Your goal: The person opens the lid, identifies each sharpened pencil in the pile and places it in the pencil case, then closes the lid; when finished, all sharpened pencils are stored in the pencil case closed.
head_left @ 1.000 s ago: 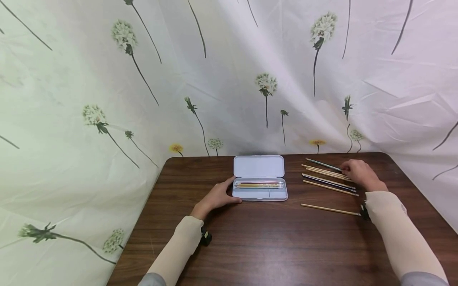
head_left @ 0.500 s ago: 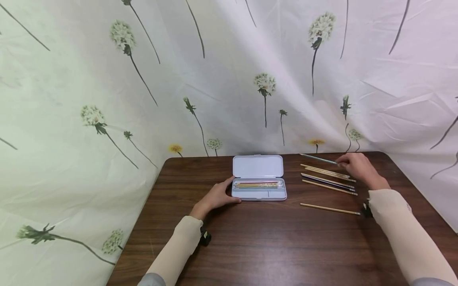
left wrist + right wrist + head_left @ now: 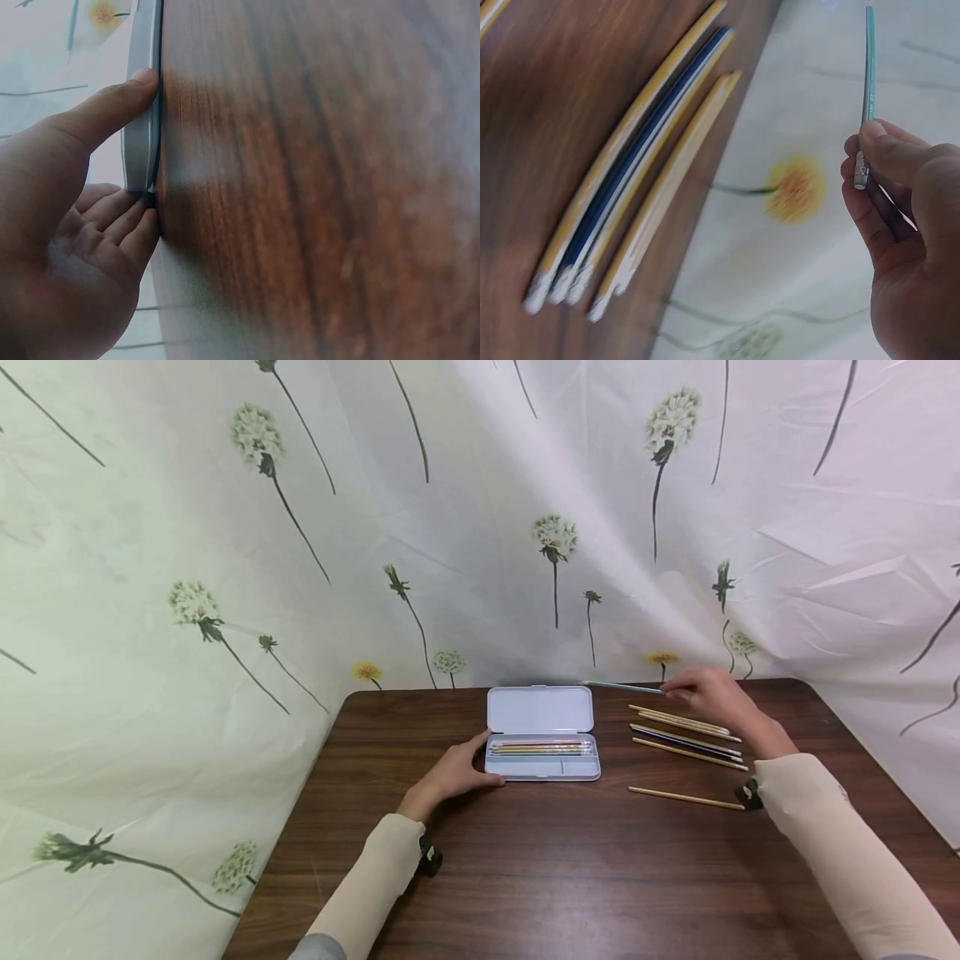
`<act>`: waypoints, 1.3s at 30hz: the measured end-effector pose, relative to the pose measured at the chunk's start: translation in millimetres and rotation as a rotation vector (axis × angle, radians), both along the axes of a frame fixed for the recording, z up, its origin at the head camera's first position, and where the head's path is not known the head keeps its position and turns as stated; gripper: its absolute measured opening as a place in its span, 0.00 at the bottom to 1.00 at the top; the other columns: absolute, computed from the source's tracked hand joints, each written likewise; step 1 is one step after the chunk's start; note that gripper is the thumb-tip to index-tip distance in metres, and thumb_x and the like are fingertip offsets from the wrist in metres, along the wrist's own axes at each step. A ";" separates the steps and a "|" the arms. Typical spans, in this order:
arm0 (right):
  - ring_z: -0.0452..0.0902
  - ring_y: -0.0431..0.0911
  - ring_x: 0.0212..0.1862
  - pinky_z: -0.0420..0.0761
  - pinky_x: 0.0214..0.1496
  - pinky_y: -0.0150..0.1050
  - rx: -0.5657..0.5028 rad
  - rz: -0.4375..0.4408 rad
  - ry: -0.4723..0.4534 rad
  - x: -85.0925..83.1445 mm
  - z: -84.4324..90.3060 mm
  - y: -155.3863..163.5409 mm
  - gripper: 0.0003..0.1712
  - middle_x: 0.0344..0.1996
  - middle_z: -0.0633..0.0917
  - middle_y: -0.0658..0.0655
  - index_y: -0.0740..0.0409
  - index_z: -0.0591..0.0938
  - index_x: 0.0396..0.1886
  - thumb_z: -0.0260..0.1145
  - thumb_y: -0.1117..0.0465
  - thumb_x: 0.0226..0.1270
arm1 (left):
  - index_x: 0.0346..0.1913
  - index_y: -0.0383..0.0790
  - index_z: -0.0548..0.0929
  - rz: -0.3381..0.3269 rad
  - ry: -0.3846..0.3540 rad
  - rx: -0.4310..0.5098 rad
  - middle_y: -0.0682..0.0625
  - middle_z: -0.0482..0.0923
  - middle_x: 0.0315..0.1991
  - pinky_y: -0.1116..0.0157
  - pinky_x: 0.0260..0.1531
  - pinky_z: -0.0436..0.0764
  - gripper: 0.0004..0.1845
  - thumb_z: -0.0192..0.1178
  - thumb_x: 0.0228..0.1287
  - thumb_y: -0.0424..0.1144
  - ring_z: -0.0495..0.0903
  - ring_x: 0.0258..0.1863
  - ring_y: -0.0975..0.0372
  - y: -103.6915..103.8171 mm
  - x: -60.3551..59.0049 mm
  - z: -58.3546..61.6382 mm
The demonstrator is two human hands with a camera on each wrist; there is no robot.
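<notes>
My right hand (image 3: 712,697) pinches a light green pencil (image 3: 624,686) near its eraser end and holds it above the back of the table. In the right wrist view the pencil (image 3: 869,71) sits between thumb and fingers, pointing away from the palm. A white pencil case (image 3: 525,767) lies with its lid raised at mid-table, several coloured pencils (image 3: 542,748) in its rear compartment. My left hand (image 3: 448,774) grips the case's left end, thumb on the front side and fingers round the back corner. The left wrist view shows the thumb (image 3: 120,101) pressed against the case wall (image 3: 138,154).
Right of the case lie several loose pencils (image 3: 686,746), yellow and dark blue among them. One more yellow pencil (image 3: 678,797) lies apart, closer to the front. A white curtain (image 3: 480,527) with dandelion prints hangs along the rear edge of the brown wooden table (image 3: 540,877).
My right hand has lifted the green pencil off the right side and carried it left toward the case. The left hand has stayed at the case.
</notes>
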State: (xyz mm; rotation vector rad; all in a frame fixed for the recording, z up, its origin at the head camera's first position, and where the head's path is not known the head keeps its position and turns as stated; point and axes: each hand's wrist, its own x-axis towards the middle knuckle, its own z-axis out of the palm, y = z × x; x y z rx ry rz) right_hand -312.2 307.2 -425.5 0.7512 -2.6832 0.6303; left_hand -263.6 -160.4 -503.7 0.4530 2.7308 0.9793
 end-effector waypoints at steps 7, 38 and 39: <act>0.89 0.55 0.41 0.86 0.43 0.55 -0.012 0.087 0.092 -1.8 8.8 -31.2 0.09 0.38 0.93 0.58 0.61 0.95 0.41 0.76 0.74 0.64 | 0.86 0.45 0.58 -0.003 -0.001 0.000 0.39 0.66 0.81 0.45 0.77 0.70 0.55 0.78 0.63 0.51 0.67 0.80 0.46 0.0 0.4 0.4; 0.87 0.46 0.42 0.87 0.45 0.45 0.018 0.273 -0.055 -12.6 -32.4 -121.6 0.10 0.37 0.92 0.53 0.56 0.95 0.40 0.73 0.72 0.69 | 0.87 0.46 0.56 -0.001 -0.004 0.002 0.40 0.66 0.81 0.46 0.76 0.71 0.55 0.77 0.64 0.51 0.67 0.80 0.47 0.0 -1.2 -1.2; 0.87 0.46 0.42 0.87 0.46 0.46 0.017 0.269 -0.068 -13.3 -35.2 -123.2 0.09 0.38 0.92 0.53 0.56 0.95 0.40 0.73 0.72 0.68 | 0.87 0.46 0.56 0.000 -0.003 0.001 0.40 0.66 0.81 0.46 0.76 0.71 0.55 0.77 0.64 0.51 0.67 0.80 0.47 -0.1 -1.2 -1.3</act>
